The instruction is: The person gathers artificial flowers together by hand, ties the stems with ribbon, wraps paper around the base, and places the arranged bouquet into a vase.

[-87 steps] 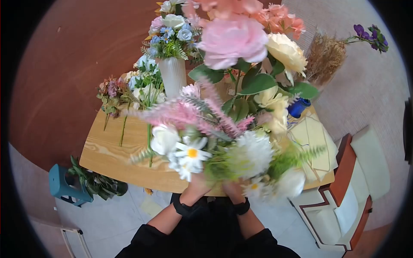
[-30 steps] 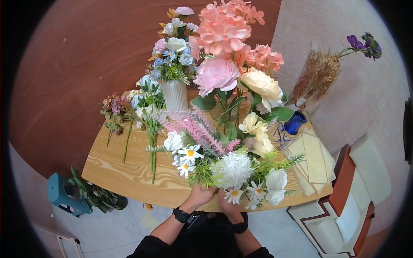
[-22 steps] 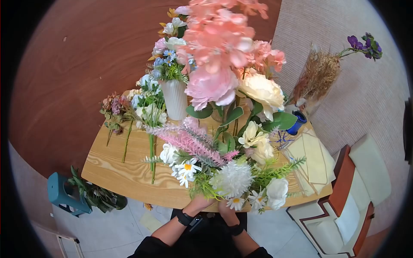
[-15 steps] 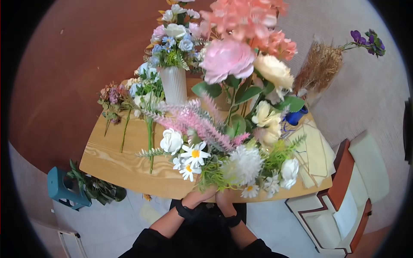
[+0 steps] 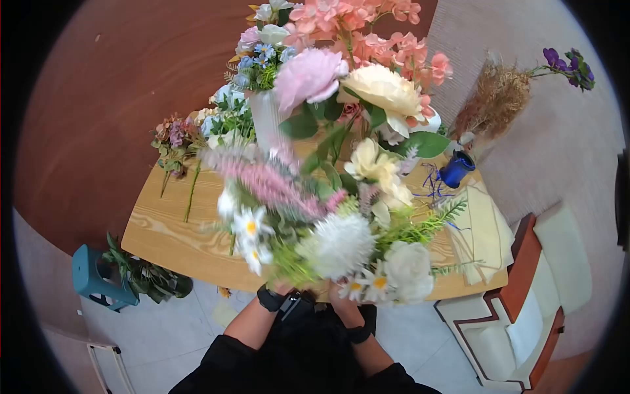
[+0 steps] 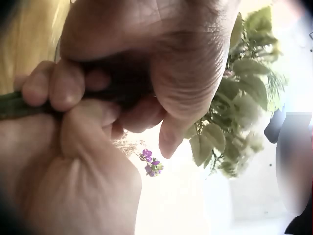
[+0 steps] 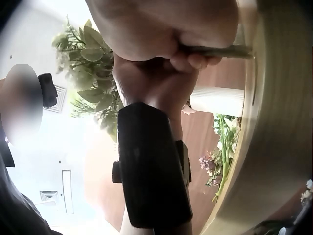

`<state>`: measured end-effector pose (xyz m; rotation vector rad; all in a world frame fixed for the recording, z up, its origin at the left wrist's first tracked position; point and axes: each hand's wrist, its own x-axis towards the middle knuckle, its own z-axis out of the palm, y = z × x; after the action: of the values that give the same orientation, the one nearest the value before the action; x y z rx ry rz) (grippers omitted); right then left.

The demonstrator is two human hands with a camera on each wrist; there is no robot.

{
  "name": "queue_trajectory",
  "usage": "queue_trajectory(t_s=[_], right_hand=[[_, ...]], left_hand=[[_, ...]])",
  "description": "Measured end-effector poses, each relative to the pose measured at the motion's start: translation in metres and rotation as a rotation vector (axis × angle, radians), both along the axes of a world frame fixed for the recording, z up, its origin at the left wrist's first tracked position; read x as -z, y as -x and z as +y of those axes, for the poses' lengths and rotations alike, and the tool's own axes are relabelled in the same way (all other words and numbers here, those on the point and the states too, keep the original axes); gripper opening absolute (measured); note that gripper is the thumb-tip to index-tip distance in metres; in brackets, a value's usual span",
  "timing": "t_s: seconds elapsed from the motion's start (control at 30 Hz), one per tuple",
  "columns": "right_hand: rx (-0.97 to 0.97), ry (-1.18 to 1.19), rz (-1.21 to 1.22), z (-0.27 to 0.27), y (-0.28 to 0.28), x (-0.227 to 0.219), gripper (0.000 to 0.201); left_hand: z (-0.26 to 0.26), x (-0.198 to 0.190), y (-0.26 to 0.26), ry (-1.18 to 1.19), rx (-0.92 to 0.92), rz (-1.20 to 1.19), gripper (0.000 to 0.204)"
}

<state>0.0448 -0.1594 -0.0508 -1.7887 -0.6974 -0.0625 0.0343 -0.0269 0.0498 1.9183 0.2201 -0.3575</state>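
Observation:
In the head view a large bouquet of pink, cream, coral and white flowers (image 5: 341, 246) stands upright above the table's front edge, blurred by motion. Beneath its white blooms are my left hand (image 5: 282, 287) and right hand (image 5: 342, 299), partly covered by flowers. The left wrist view has my left hand (image 6: 151, 54) and right hand (image 6: 83, 171) touching, with fingers curled around the dark green stems (image 6: 12, 105). Seen from the right wrist, my right hand (image 7: 166, 29) grips the stem bundle (image 7: 232, 51), against my left hand (image 7: 151, 83).
On the wooden table (image 5: 164, 230) stand a white ribbed vase (image 5: 265, 121) with flowers and, right, a blue ribbon roll (image 5: 457, 169) beside cream wrapping sheets (image 5: 482, 230). Loose stems (image 5: 190, 194) lie left. Dried grass (image 5: 492, 98) stands behind; a teal stool (image 5: 98, 279) is at left.
The bouquet has swung left in the head view, its pink spikes and daisies shifting left. My left hand has moved slightly left, and both hands remain beneath the blooms.

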Motion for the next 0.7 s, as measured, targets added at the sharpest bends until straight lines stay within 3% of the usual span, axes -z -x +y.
queue_trajectory(t_s=[0.47,0.7], right_hand=[[-0.063,0.357,0.062,-0.012,-0.012,0.009,0.019],[-0.062,0.306,0.084,-0.003,-0.032,-0.009,0.020]], left_hand=[[-0.011,0.036,-0.007,0.117,-0.045,-0.079,0.035],[-0.007,0.050,-0.013,0.146,-0.071,-0.210,0.035]])
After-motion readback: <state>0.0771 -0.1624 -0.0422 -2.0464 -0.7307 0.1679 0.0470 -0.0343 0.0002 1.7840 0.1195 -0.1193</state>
